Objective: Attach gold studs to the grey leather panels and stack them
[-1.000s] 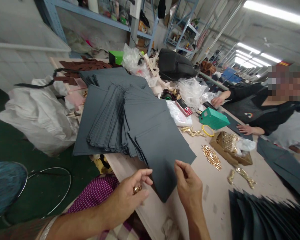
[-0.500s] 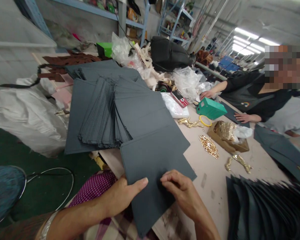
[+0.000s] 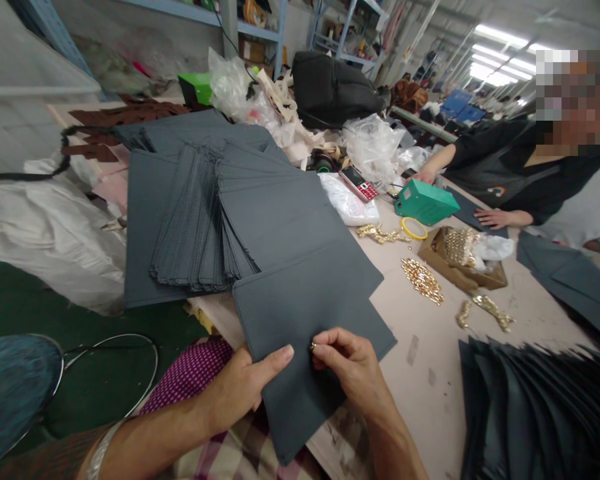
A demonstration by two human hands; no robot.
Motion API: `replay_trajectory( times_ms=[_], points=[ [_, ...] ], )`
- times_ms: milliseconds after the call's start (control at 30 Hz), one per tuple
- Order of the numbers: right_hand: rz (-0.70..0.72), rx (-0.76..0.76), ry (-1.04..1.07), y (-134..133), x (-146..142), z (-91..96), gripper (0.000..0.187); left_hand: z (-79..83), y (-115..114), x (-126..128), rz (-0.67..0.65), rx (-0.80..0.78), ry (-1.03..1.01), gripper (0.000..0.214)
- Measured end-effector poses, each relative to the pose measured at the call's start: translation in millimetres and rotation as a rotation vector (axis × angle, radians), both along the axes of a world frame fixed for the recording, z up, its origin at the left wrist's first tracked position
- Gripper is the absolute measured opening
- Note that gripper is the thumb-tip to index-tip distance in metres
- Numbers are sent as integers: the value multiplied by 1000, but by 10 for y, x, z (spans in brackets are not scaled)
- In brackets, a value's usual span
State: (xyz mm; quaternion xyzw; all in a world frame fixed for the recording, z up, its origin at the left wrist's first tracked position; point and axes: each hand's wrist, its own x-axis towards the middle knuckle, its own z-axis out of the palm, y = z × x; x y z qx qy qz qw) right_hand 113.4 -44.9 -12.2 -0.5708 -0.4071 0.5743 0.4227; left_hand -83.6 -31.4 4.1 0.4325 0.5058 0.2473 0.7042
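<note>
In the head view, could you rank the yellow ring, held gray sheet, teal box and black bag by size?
Held gray sheet
Black bag
Teal box
Yellow ring
Apparent size only: the sheet is nearest the camera.

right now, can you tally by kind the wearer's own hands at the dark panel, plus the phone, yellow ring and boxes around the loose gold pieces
Hands at the dark panel: 2, left hand and right hand
Phones: 1, the red phone
Rings: 1, the yellow ring
Boxes: 2, green box and cardboard box
Total: 6
</note>
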Motion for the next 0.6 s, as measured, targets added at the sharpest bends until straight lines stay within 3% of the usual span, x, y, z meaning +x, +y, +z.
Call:
replay_trajectory(
  times_ms=[333,500,600],
  points=[
    [24,8,8,49,-97,11,25,-15,9,-9,-46,32,-75,37],
    [-60,85,-147,2,-65,9,26,23,48,2,-157,235,-73,35],
    [-140,196,-356,-36,60,3,26,57,125,68,-346,564,44,38]
  ],
)
